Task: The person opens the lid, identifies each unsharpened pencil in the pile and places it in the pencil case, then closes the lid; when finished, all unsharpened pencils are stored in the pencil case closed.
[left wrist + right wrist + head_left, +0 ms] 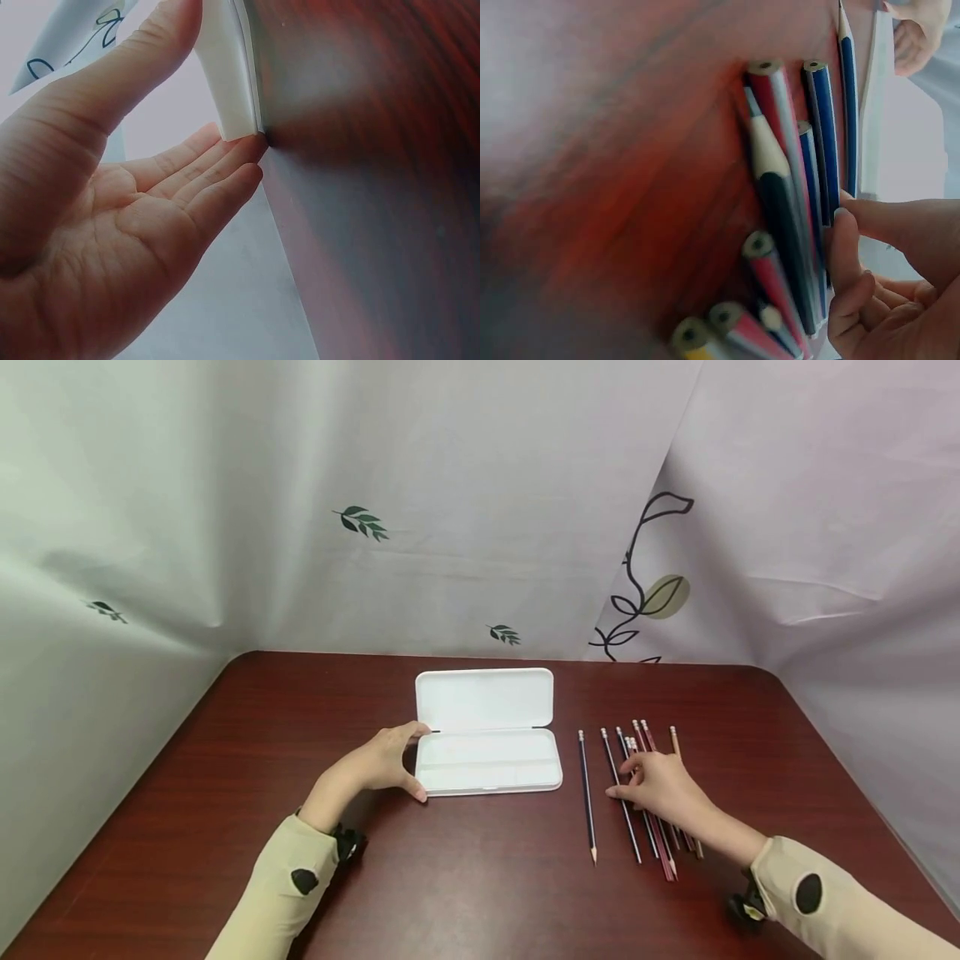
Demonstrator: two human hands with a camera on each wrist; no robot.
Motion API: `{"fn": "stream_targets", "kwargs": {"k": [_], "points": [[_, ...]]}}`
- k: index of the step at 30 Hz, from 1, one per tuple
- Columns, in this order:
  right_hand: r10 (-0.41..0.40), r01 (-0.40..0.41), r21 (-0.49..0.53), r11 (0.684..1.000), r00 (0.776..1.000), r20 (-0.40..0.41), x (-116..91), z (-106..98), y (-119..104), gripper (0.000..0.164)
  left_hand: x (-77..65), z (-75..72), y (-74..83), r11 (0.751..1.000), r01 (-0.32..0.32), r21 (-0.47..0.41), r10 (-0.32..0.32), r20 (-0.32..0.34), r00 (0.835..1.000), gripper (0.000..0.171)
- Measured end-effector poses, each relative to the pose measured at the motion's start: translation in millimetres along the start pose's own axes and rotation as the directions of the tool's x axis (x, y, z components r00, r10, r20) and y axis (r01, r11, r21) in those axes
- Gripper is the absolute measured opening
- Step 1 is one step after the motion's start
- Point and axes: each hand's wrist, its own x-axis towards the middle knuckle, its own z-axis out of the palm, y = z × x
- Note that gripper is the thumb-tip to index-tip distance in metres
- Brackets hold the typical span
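Observation:
A white pencil case [484,700] lies with its lid raised, and its tray shows no pencils. My left hand [381,763] holds the case's left end, thumb at the front corner and fingers at the back near the hinge. The left wrist view shows those fingers [225,176] against the case's end. To the right, my right hand [663,785] pinches a dark blue pencil [822,124] between thumb and index finger, its unsharpened end toward me. Its other fingers are curled above neighbouring pencils.
One sharpened blue pencil [587,802] lies apart, between the case and my right hand. Several red, blue and dark pencils [776,187] lie close together under that hand, with a yellow pencil [694,341] at the far side. Behind the table [480,877] hangs a pale curtain [480,485].

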Motion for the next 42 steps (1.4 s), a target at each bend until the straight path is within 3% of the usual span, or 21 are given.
{"fn": "stream_targets", "kwargs": {"k": [9, 17, 24, 29, 32, 37, 42], "points": [[0.022, -0.028, 0.061, 0.998, 0.995, 0.094, 8.8, -0.2, -7.8, 0.017, -1.7, 0.6, -0.9, 1.000, 0.004, -0.002, -0.004, 0.020, 1.000, 0.091], [0.103, -0.129, 0.133, 0.983, 0.977, 0.189, 16.6, -2.1, -9.5, 0.015, -2.7, -0.9, -2.9, 1.000, -0.007, 0.003, 0.007, 0.018, 1.000, 0.090], [0.127, -0.158, 0.176, 0.972, 0.976, 0.176, 23.7, -13.7, -13.9, 0.018, -3.5, 1.3, -2.1, 1.000, -0.021, 0.000, 0.021, 0.014, 1.000, 0.090], [0.106, -0.124, 0.158, 0.980, 0.987, 0.123, 38.4, -27.0, -15.8, 0.022, -3.4, 2.2, -1.4, 1.000, -0.030, -0.002, 0.030, 0.010, 1.000, 0.090], [0.067, -0.089, 0.221, 0.971, 0.992, 0.105, 49.3, -28.4, -14.2, 0.020, -2.3, 1.6, -1.1, 0.999, -0.033, 0.011, 0.032, 0.017, 0.999, 0.090], [-0.049, 0.037, 0.371, 0.928, 0.999, 0.022, 73.6, -26.0, -17.6, 0.020, -0.3, -0.6, -2.2, 1.000, -0.027, 0.013, 0.027, 0.013, 1.000, 0.090], [-0.128, 0.146, 0.444, 0.884, 0.989, -0.071, 92.0, -21.5, -29.7, 0.024, 0.5, -1.5, -4.8, 1.000, -0.025, 0.006, 0.025, 0.003, 1.000, 0.090]]}}
